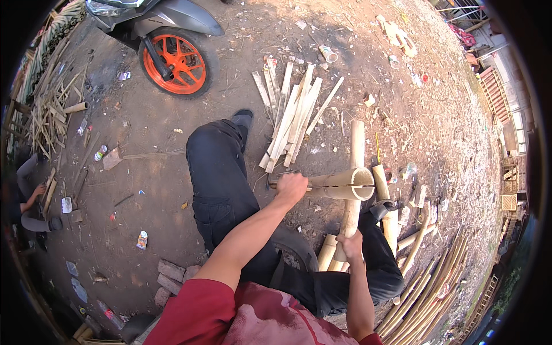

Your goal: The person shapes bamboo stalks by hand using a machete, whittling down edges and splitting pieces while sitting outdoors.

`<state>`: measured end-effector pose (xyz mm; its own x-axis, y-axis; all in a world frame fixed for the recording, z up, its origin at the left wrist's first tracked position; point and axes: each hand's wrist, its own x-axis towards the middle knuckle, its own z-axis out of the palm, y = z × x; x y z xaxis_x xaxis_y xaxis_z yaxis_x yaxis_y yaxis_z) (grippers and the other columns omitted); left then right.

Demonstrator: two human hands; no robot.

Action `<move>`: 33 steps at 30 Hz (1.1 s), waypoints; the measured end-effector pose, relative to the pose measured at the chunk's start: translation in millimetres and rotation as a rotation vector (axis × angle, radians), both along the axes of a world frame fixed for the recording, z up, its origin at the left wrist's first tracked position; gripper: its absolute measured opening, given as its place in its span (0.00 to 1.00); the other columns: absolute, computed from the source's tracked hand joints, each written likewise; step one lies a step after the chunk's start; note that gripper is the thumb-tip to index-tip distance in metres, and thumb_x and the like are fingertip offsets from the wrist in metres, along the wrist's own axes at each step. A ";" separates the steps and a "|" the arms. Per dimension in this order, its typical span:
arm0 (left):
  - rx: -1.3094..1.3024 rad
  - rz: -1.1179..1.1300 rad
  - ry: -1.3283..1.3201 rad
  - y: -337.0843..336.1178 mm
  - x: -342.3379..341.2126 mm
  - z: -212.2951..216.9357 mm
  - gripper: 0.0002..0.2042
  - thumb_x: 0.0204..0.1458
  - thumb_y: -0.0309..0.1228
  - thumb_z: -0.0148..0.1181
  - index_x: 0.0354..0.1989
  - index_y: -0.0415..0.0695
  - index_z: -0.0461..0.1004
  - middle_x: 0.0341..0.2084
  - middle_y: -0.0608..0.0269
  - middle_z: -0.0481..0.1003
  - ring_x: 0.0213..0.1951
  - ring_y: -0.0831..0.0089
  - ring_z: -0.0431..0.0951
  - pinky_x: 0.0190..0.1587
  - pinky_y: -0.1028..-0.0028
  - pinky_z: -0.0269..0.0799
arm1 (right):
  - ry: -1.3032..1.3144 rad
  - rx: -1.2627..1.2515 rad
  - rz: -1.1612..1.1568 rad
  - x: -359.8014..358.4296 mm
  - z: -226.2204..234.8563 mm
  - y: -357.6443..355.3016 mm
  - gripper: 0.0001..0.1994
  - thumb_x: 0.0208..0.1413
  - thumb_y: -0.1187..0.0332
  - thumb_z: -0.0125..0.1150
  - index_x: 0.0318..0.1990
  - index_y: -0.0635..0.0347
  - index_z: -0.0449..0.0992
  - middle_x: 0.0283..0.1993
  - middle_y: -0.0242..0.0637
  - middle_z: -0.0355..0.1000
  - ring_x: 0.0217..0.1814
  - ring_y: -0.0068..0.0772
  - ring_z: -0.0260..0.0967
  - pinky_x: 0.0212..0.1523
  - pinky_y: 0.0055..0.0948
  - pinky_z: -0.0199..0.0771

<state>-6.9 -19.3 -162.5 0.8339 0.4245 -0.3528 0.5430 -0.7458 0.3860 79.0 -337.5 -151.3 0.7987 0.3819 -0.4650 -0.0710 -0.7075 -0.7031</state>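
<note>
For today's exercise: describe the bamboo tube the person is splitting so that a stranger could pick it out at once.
Start at the orange-wheeled motorbike and follow the person's outstretched dark trouser leg toward the fan of flat split bamboo slats. Just below the slats, the left hand meets a short bamboo tube lying crosswise. Unlike the other poles, it shows an open round end with a line across it.

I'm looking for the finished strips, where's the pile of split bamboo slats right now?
In the head view, the split bamboo slats lie fanned on the dirt ahead of the person's outstretched leg, right of the orange motorbike wheel.
</note>
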 end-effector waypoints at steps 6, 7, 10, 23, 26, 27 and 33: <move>-0.047 0.038 0.039 7.2 3.2 -1.7 0.08 0.53 0.32 0.67 0.39 0.46 0.87 0.39 0.53 0.86 0.45 0.54 0.87 0.46 0.57 0.83 | -0.416 0.251 -0.088 76.1 160.8 40.6 0.18 0.45 0.78 0.66 0.46 0.70 0.74 0.36 0.39 0.75 0.34 0.33 0.75 0.38 0.31 0.77; -0.075 0.063 0.050 -1.6 -3.7 -8.9 0.08 0.53 0.32 0.68 0.39 0.46 0.87 0.38 0.52 0.86 0.44 0.53 0.87 0.46 0.57 0.83 | -0.475 0.318 -0.119 87.4 179.3 42.3 0.17 0.46 0.78 0.66 0.46 0.70 0.74 0.36 0.40 0.75 0.33 0.33 0.75 0.38 0.32 0.77; -0.147 0.157 0.068 -12.2 -0.1 -23.4 0.10 0.51 0.34 0.70 0.39 0.44 0.87 0.37 0.49 0.85 0.43 0.52 0.87 0.46 0.56 0.82 | -0.505 0.477 -0.114 102.5 212.4 53.6 0.13 0.48 0.79 0.65 0.43 0.71 0.75 0.36 0.41 0.76 0.35 0.33 0.75 0.39 0.32 0.77; -0.083 0.186 0.094 19.6 3.2 -4.3 0.09 0.53 0.29 0.64 0.40 0.42 0.86 0.41 0.48 0.85 0.45 0.51 0.86 0.47 0.56 0.82 | -0.321 -0.172 0.001 47.2 63.6 20.4 0.27 0.39 0.71 0.74 0.50 0.70 0.74 0.43 0.51 0.80 0.42 0.47 0.82 0.47 0.41 0.80; -0.093 0.212 0.095 12.8 -8.1 -10.7 0.09 0.53 0.29 0.64 0.39 0.42 0.86 0.41 0.48 0.85 0.45 0.50 0.86 0.47 0.56 0.82 | -0.523 0.259 -0.098 78.8 134.7 39.5 0.21 0.44 0.75 0.71 0.47 0.72 0.74 0.37 0.44 0.77 0.35 0.39 0.77 0.42 0.38 0.79; -0.109 0.213 0.108 13.8 -8.9 -12.8 0.09 0.53 0.29 0.64 0.39 0.43 0.87 0.41 0.48 0.85 0.45 0.50 0.86 0.47 0.56 0.82 | -0.560 0.385 -0.119 88.4 153.5 48.1 0.19 0.46 0.76 0.70 0.47 0.72 0.74 0.37 0.42 0.77 0.34 0.37 0.75 0.40 0.36 0.78; -0.105 0.131 0.080 14.1 5.5 -11.4 0.09 0.56 0.30 0.61 0.40 0.45 0.87 0.42 0.50 0.85 0.47 0.52 0.86 0.47 0.55 0.82 | -0.504 0.311 -0.147 30.9 42.9 51.4 0.19 0.43 0.78 0.69 0.46 0.73 0.76 0.37 0.38 0.77 0.37 0.33 0.76 0.42 0.35 0.77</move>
